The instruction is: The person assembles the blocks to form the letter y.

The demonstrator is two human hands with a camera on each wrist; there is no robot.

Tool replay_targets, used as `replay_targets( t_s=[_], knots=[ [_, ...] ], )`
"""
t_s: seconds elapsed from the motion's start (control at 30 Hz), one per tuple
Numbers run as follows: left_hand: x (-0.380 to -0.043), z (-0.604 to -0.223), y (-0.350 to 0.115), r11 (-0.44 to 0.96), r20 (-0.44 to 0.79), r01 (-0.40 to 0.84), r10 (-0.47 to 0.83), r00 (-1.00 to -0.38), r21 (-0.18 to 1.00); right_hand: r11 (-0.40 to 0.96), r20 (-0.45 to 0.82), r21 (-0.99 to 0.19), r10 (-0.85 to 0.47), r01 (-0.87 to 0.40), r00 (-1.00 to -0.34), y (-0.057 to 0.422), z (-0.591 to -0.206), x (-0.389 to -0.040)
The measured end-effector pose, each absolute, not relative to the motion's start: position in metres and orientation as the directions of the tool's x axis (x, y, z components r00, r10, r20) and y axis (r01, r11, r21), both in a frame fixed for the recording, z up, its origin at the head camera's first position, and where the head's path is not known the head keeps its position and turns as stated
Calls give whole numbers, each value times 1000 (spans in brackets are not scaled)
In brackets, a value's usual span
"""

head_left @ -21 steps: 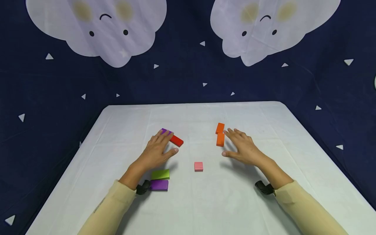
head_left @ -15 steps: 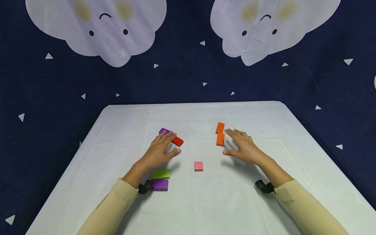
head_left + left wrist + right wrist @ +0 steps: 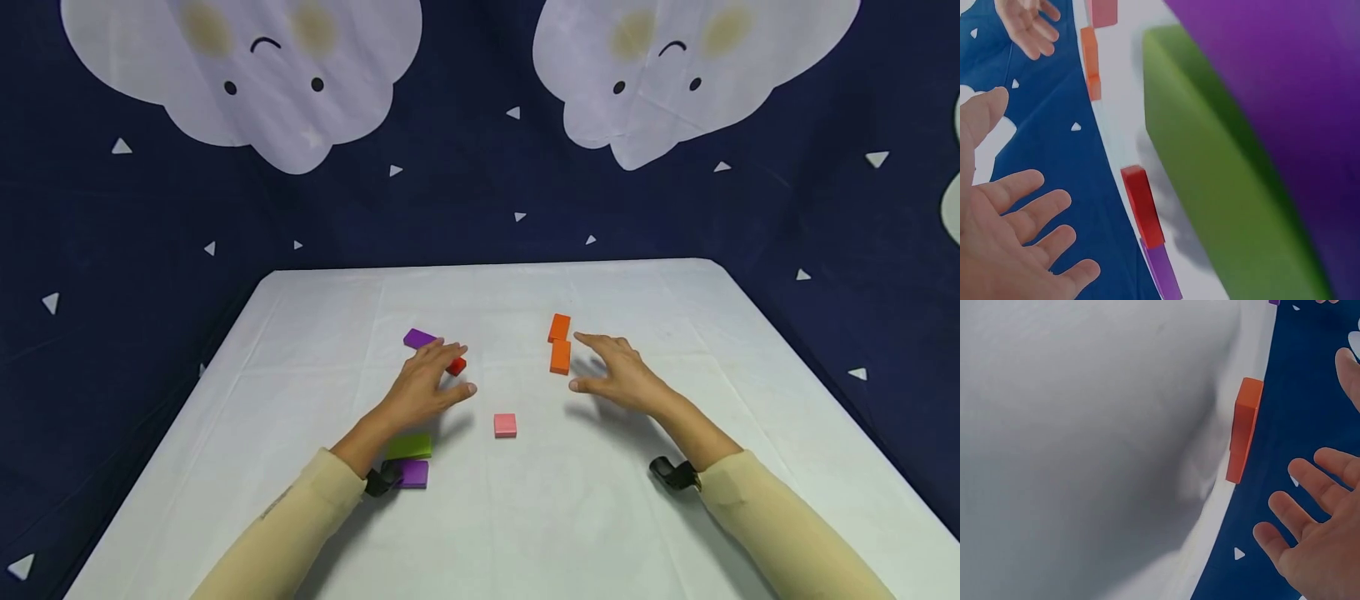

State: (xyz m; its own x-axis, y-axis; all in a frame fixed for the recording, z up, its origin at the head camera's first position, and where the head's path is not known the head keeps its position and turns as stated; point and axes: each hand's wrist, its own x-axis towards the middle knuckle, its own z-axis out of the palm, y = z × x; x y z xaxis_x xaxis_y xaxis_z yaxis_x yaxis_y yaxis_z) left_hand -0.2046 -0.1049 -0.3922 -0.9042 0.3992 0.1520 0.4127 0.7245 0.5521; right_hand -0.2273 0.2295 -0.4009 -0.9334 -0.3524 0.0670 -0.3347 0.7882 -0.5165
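My left hand (image 3: 422, 390) hovers over the left half of the table, fingers spread and holding nothing. Behind its fingers lies a red block (image 3: 457, 367), partly hidden, touching the end of a purple block (image 3: 418, 338). Below the left wrist lie a green block (image 3: 409, 447) and another purple block (image 3: 414, 474); both loom large in the left wrist view. On the right, my right hand (image 3: 624, 379) is raised with loosely bent, empty fingers. Just left of its fingertips, two orange blocks (image 3: 560, 357) lie end to end. Between the hands sits a small pink block (image 3: 505, 426).
A white cloth covers the table (image 3: 495, 533). Behind it hangs a dark blue curtain (image 3: 465, 200) with pale clouds and small triangles. Each wrist carries a small black camera, such as the right one (image 3: 672, 473).
My left hand has shifted right, covering more of the red block and uncovering more of the far purple one. The right hand stays almost in place, its fingers slightly closer together. No block has visibly moved.
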Motion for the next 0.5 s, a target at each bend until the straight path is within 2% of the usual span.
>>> replay_targets(
  t_s=[0.5],
  knots=[
    [-211,-393,-87,732,124,434,439,-890,525,784,79,-535,-323,-313,-943,224,-407,-234]
  ],
)
